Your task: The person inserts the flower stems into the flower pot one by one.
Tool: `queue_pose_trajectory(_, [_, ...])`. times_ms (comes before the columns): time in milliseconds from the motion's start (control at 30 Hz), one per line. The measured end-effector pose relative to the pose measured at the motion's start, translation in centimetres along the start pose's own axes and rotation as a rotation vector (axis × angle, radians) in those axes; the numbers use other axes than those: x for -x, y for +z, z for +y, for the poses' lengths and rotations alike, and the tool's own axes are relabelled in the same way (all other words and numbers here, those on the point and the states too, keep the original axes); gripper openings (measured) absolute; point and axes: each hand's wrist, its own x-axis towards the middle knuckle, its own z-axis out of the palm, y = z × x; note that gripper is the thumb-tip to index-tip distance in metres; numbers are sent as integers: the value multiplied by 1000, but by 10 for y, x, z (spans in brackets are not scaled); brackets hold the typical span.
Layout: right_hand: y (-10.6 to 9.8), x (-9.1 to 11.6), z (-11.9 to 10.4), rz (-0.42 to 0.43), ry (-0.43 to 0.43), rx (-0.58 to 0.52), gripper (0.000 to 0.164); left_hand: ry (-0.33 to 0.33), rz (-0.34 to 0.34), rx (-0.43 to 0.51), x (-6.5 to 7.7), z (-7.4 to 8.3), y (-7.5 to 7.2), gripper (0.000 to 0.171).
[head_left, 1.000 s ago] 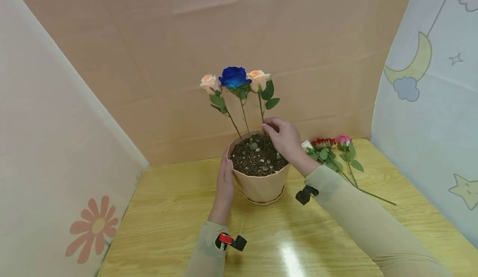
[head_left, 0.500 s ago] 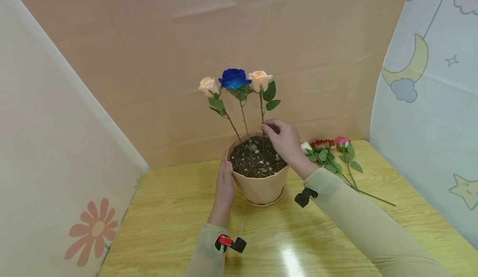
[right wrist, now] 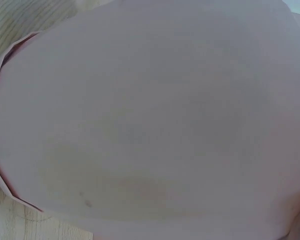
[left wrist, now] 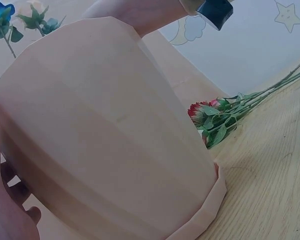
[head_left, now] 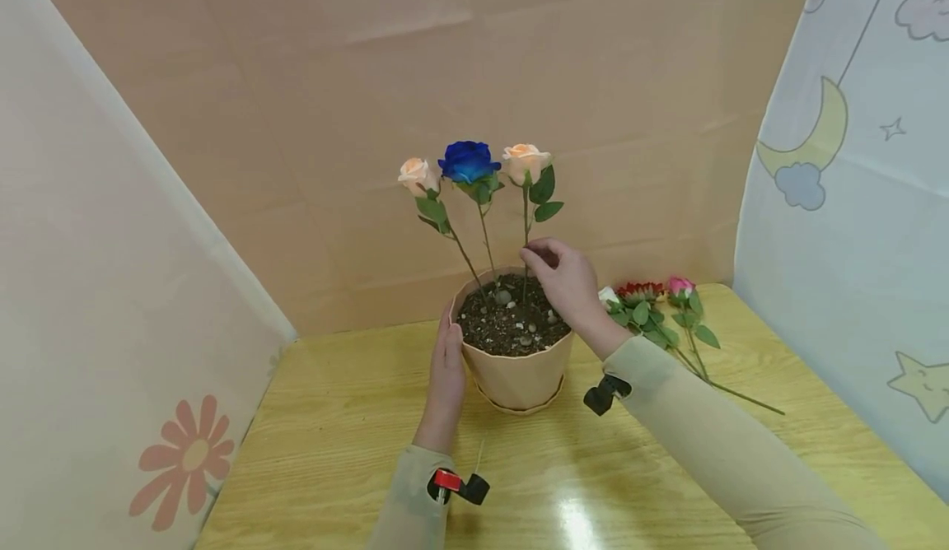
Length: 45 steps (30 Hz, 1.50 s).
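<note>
A peach-pink flowerpot [head_left: 519, 377] filled with dark soil stands on its saucer. Rising from the soil are a left peach rose [head_left: 418, 176], a blue rose [head_left: 469, 162] and a right peach rose [head_left: 526, 163]. Thumb and fingertips of my right hand [head_left: 565, 282] pinch the right peach rose's stem just above the rim. My left hand [head_left: 447, 369] lies along the pot's left side, its fingers extended against the wall. In the left wrist view the pot wall [left wrist: 110, 115] fills most of the picture. The pot wall [right wrist: 140, 120] hides the fingers in the right wrist view.
On the wooden table [head_left: 341, 418], right of the pot, lie a white flower [head_left: 609, 297], a red flower [head_left: 640, 291] and a pink rose [head_left: 680, 286] with leafy stems. A tan backdrop [head_left: 296, 122] stands behind, and printed cloth panels flank the table.
The right peach rose has shifted slightly right, away from the blue rose, and its stem stands more upright. My right hand keeps its pinch, and the left hand stays on the pot.
</note>
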Motion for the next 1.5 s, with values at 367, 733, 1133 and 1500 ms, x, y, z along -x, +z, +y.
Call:
queue_pose_trajectory(367, [0, 0, 0, 24, 7, 8, 33, -13, 7, -16, 0, -2, 0, 65])
queue_pose_trajectory(733, [-2, 1, 0, 21, 16, -5, 39, -33, -6, 13, 0, 0, -1, 66])
queue_pose_trajectory(1133, [-29, 13, 9, 19, 42, -64, 46, -35, -7, 1, -1, -1, -1, 65])
queue_pose_trajectory(1500, [-81, 35, 48, 60, 13, 148, 43, -18, -11, 0, -1, -3, -1, 64])
